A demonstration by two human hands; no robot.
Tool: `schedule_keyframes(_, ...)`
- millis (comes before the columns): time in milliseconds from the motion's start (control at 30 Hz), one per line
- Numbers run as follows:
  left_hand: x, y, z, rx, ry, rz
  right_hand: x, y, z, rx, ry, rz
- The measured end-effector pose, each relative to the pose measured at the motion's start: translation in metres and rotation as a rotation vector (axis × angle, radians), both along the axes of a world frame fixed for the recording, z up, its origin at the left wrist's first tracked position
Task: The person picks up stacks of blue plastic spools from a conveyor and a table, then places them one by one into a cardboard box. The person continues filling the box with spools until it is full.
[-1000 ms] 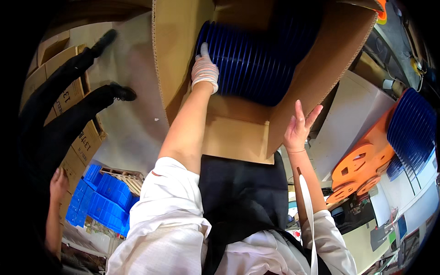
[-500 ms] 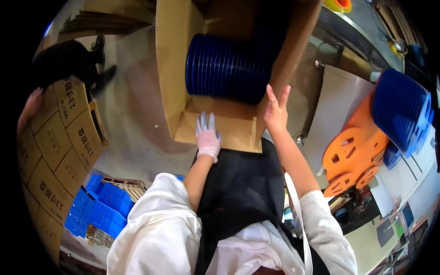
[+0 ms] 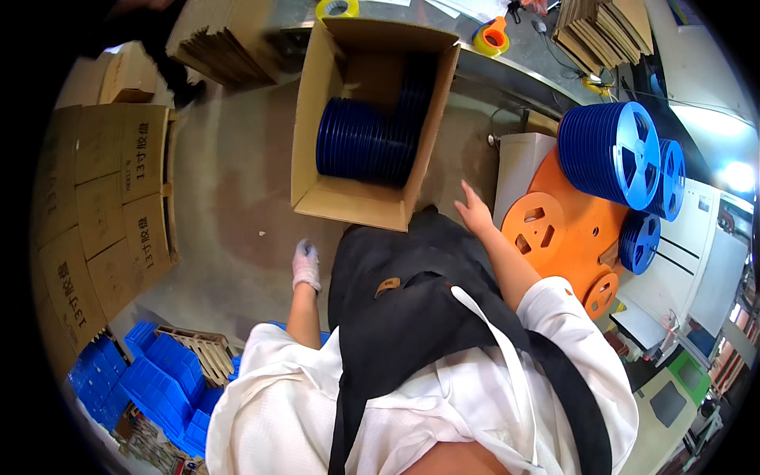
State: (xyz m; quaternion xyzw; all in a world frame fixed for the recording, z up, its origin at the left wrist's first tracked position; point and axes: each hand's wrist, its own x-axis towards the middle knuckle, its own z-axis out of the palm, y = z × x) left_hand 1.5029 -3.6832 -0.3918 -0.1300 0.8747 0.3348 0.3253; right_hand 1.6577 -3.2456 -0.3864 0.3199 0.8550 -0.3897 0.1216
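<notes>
An open cardboard box [image 3: 313, 142] stands in front of me. Inside lies a row of dark blue plastic reels [image 3: 348, 142], with more blue reels [image 3: 417, 91] in shadow behind. My left hand [image 3: 306, 267], in a pale fingertip-coated glove, is held low to the left of my black apron, apart from the box and holding nothing; its fingers look loosely extended. My bare right hand [image 3: 475, 211] hangs to the right of the box with its fingers apart and nothing in them. Neither hand touches the box.
At right, stacked blue reels [image 3: 606, 154] stand by large orange discs [image 3: 534, 229]. A workbench [image 3: 522, 75] at the back carries a tape dispenser [image 3: 492, 38] and flat cardboard [image 3: 602, 30]. Stacked cartons [image 3: 99, 214] line the left, near blue bins [image 3: 166, 384]. Another person's leg [image 3: 170, 47] shows far left.
Both hands have come off the box: the left drew back to the left, the right lowered toward me. The box now appears smaller and farther away, and the view has shifted.
</notes>
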Motion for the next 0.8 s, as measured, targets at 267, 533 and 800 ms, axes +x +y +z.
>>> schedule_keyframes(267,0.114,-0.031,-0.015,-0.159,-0.145,-0.267,0.096,0.038,0.007,-0.064,-0.226,0.185)
schedule_keyframes(533,-0.007,0.025,-0.053,-0.079,-0.074,-0.379,0.130,0.079,0.028,-0.088,-0.112,-0.372)
schedule_keyframes(800,-0.110,0.072,-0.053,0.199,-0.103,-0.077,0.144,0.056,0.043,-0.040,-0.247,-0.200)
